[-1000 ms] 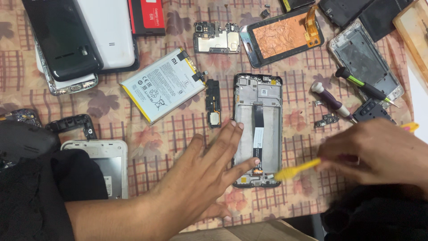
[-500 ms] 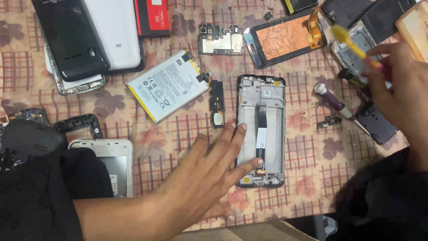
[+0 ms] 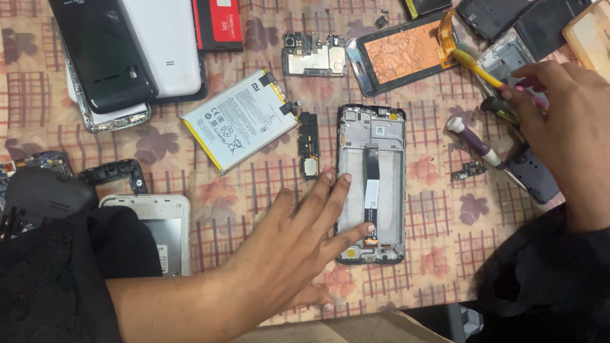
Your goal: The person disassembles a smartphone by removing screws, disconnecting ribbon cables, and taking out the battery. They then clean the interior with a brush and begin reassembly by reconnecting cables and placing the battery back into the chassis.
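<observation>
At the centre of the frame, an opened phone frame lies flat on the patterned tabletop, its flex ribbon running down the middle. The left hand rests open, fingers spread, with fingertips pressing the frame's lower left edge. At the upper right, the right hand is closed around a yellow-bristled brush, beside a purple-handled screwdriver. A loose battery and a small speaker module lie just left of the frame, a bare circuit board above. The fingertips sit near the exposed ribbon, so a slip could likely crease it, and a sweeping sleeve might scatter the small parts.
</observation>
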